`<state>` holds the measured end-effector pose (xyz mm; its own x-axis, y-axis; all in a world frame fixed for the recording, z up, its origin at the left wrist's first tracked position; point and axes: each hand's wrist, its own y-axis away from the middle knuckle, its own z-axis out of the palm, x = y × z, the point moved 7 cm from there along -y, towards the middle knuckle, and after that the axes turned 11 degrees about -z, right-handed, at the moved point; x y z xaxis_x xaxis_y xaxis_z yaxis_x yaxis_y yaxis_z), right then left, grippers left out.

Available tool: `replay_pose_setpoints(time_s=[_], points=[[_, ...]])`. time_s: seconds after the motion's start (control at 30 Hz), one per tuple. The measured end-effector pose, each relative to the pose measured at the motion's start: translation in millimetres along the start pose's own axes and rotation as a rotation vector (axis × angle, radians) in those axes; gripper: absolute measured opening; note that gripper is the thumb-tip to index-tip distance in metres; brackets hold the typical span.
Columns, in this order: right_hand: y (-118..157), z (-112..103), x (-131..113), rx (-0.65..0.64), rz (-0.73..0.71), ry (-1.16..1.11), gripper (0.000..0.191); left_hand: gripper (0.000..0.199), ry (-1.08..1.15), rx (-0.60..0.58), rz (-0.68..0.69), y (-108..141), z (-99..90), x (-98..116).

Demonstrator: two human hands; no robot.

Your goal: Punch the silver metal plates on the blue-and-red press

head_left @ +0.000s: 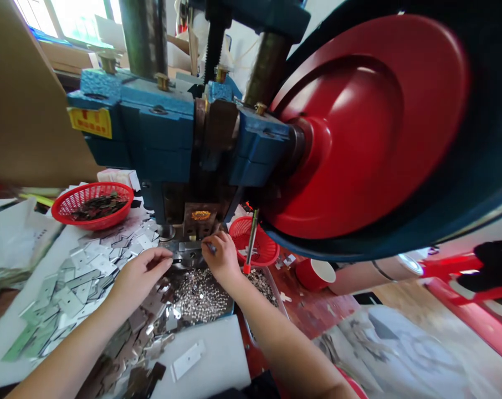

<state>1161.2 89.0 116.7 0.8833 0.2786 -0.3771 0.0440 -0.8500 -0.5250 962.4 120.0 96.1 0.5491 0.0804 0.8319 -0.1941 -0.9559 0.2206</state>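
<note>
Both hands are at the foot of a blue press [159, 138]. My left hand [145, 271] has thumb and forefinger close together beside a small dark piece at the left of the die; whether it grips that piece is too small to tell. My right hand [221, 256] is closed at the right end of a flat metal plate [190, 245] under the press head; what its curled fingers hold is hidden. Just below the hands lies a heap of small shiny metal parts [201, 299]. Loose flat metal plates [78, 288] are piled to the left.
A red basket [95, 224] of dark pieces stands at the left. Another red basket [265, 244] and a red cup [315, 274] are right of the press. The big red wheel [359, 133] fills the upper right. One plate [188, 360] lies on a white block [221, 354] in front.
</note>
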Motion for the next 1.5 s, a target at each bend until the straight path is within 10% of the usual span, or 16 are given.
replay_pose_setpoints(time_s=[0.4, 0.7, 1.13, 1.33, 1.5], points=[[-7, -6, -36, -0.257, -0.361, 0.188, 0.027, 0.032, 0.021, 0.048, 0.010, -28, 8.1, 10], [-5, -7, -12, -0.159, -0.195, -0.054, 0.034, 0.028, -0.038, 0.094, 0.060, -37, 24.2, 29], [0, -1, -26, -0.281, -0.307, 0.193, 0.033, 0.025, -0.166, 0.181, 0.203, -47, 28.7, 24], [2, -3, -13, -0.161, -0.167, -0.036, 0.029, 0.025, -0.168, 0.208, 0.217, -47, 23.5, 28], [56, -29, 44, 0.216, 0.364, -0.583, 0.037, 0.026, -0.168, 0.238, 0.183, -35, -3.9, 26]])
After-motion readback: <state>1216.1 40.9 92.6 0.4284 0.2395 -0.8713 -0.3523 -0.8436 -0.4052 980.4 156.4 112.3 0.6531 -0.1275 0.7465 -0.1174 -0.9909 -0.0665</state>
